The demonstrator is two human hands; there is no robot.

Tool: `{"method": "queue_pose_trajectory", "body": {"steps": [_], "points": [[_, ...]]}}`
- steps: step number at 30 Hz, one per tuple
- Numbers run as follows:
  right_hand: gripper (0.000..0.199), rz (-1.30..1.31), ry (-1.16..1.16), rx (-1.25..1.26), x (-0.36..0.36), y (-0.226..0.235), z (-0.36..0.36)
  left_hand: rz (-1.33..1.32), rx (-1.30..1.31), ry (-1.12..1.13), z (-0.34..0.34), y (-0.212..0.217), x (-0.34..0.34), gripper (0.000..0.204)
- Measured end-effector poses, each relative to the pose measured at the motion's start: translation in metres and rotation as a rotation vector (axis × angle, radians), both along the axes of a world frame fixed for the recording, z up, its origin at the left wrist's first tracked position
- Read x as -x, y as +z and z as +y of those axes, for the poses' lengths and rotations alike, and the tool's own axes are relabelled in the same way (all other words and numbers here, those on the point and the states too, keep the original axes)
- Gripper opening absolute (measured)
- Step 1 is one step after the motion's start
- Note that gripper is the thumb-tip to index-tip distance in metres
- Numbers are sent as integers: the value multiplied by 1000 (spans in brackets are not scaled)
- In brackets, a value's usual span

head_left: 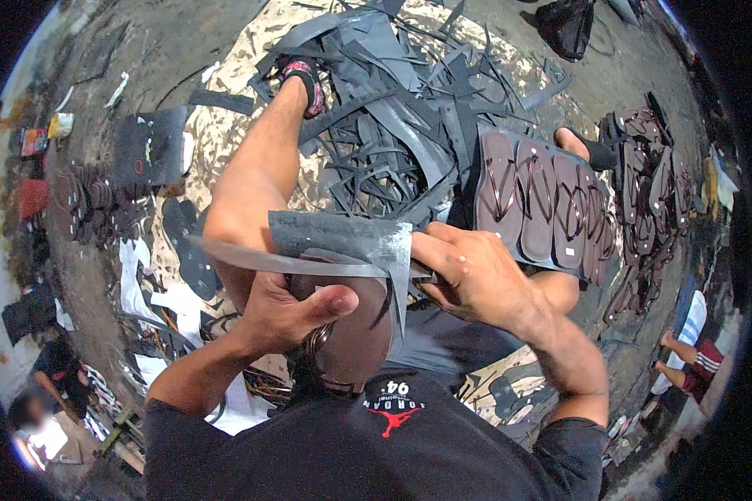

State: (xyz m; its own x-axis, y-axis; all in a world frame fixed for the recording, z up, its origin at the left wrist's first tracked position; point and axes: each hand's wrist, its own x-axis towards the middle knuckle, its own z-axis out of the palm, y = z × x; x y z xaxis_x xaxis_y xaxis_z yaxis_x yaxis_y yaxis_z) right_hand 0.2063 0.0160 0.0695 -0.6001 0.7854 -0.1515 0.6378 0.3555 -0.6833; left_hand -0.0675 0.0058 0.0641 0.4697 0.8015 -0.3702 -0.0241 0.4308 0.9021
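Observation:
Across my lap my left hand (288, 309) grips a brown flip-flop (355, 326); its thumb lies over the footbed and the fingers pass out of sight beneath. Along the sole's far edge runs a wide black rubber sheet (334, 235). A thin grey rubber strip (309, 265) curls across the sole, its free end reaching left past my hand, and another length hangs at the sole's right side. My right hand (476, 271) is closed at that right edge. A small dark piece shows by its fingers, too hidden to name.
A large heap of black rubber offcuts (393, 125) lies ahead between my feet. On a board at my right are several finished brown flip-flops (501, 184), with more piled farther right (647, 184). Soles (92, 200) are stacked at left. Another person (50, 392) sits at lower left.

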Motion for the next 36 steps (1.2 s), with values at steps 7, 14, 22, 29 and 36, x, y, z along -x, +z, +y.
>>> {"method": "queue_pose_trajectory", "body": {"steps": [7,14,22,29,36], "points": [[22,62,215,93,11,29,40,-119,73,-133,7,4,-14,40],[24,46,491,180,1,35,82,205,74,-397,23,7,-36,50],[56,324,-564,-412,-74,-44,-19,-1018,39,20,7,4,0,113],[47,514,-474,28,5,-47,-59,-488,150,720,-10,-45,-91,51],[45,141,-555,-11,-2,-97,-115,-387,383,747,-36,-51,-77,46]]}}
